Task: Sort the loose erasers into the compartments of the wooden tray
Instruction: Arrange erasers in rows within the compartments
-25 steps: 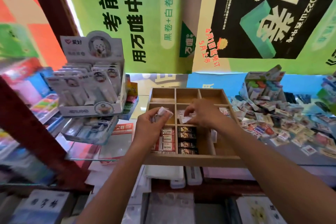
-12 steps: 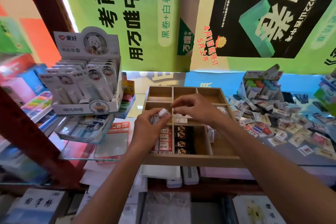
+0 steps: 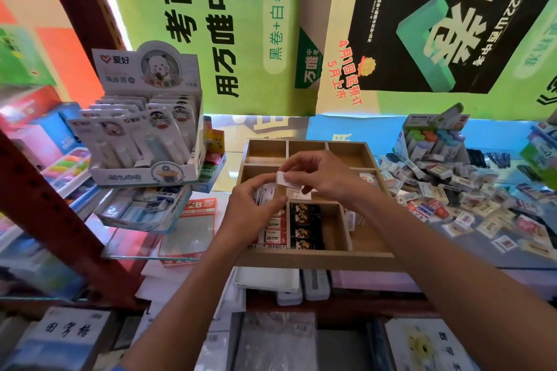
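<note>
Now right hand (image 3: 324,178) up from wooden tray (image 3: 316,259), beside left hand (image 3: 256,208).

Middle compartments of the wooden tray (image 3: 316,259) behind the hands (image 3: 319,178), perhaps holding more erasers.

A pale wooden tray (image 3: 316,259) of smooth, matt-finished boards holds paper-sleeved erasers (image 3: 306,227), some in glossy black wrappers, others in red and white; loose erasers (image 3: 470,205) in shiny film wrap lie on a glossy, reflective tabletop (image 3: 512,253); beside them a printed cardboard display box (image 3: 144,129) of plastic blister packs, a rust-red painted metal shelf post (image 3: 60,214), and matt paper posters (image 3: 217,24) behind
</note>
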`<state>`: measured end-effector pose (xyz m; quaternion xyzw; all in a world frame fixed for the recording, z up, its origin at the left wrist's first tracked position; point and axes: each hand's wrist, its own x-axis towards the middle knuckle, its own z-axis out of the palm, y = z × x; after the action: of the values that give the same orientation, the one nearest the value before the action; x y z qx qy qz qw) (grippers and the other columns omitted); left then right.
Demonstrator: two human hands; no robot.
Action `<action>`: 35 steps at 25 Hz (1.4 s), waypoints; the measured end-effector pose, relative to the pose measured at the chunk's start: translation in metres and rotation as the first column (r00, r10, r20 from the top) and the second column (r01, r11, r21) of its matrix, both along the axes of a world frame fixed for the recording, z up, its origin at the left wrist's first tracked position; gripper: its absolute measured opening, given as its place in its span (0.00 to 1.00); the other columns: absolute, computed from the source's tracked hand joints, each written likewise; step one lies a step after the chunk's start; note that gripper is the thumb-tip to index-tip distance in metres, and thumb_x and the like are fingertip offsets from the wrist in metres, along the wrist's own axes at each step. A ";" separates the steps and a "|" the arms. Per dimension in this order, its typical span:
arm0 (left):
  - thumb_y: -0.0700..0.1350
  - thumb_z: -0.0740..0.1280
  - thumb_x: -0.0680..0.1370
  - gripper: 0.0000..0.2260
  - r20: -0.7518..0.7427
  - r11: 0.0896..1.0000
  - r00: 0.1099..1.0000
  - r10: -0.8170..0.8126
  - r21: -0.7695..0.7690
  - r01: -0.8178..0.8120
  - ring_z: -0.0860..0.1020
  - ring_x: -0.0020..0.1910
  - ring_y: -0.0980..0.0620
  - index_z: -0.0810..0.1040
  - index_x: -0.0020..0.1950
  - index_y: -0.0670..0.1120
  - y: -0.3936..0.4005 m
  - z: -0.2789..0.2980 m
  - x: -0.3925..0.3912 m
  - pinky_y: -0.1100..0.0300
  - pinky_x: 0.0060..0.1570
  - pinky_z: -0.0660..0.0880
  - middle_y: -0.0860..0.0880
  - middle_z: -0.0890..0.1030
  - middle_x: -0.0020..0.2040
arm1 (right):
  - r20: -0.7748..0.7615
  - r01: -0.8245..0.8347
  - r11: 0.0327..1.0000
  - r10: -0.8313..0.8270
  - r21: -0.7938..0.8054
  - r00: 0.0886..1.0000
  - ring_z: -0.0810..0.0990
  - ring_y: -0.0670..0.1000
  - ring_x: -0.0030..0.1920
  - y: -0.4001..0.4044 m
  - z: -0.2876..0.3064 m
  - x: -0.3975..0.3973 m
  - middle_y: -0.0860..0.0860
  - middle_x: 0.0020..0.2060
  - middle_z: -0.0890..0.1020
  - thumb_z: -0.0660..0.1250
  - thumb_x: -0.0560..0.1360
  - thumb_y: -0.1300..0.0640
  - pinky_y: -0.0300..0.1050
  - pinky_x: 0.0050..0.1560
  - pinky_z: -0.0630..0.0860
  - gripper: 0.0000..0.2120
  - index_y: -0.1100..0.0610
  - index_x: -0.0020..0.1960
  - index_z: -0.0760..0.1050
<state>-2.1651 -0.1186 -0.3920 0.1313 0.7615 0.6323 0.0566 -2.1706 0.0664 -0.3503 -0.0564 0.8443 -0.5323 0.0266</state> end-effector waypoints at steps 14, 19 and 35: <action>0.47 0.69 0.78 0.07 0.038 0.999 0.999 0.038 0.016 -0.038 0.83 0.50 0.51 0.80 0.55 0.56 0.003 0.002 0.000 0.53 0.45 0.83 0.55 0.79 0.53 | -0.112 0.067 0.752 0.009 0.655 0.994 0.81 0.46 0.47 0.032 0.001 -0.003 0.49 0.49 0.84 0.73 0.74 0.60 0.41 0.51 0.79 0.10 0.54 0.54 0.79; 0.48 0.68 0.79 0.08 0.020 0.999 0.999 0.044 -0.029 -0.044 0.83 0.49 0.53 0.79 0.57 0.55 0.004 0.001 0.000 0.58 0.43 0.83 0.56 0.79 0.53 | -0.035 0.009 0.643 0.027 0.766 0.999 0.80 0.49 0.51 0.038 -0.013 -0.010 0.50 0.54 0.83 0.70 0.77 0.59 0.45 0.53 0.78 0.08 0.53 0.55 0.81; 0.47 0.67 0.80 0.07 0.050 0.999 0.997 0.051 -0.002 -0.051 0.84 0.47 0.51 0.80 0.57 0.53 0.005 -0.001 -0.002 0.54 0.40 0.83 0.53 0.80 0.54 | -0.086 0.050 0.519 0.046 0.853 0.995 0.79 0.49 0.50 0.042 -0.020 -0.018 0.48 0.47 0.83 0.72 0.75 0.52 0.42 0.45 0.73 0.05 0.50 0.50 0.84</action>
<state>-2.1671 -0.1137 -0.3932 0.0958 0.7631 0.6364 0.0598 -2.1883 0.1086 -0.3702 -0.0613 0.9970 -0.0465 0.0090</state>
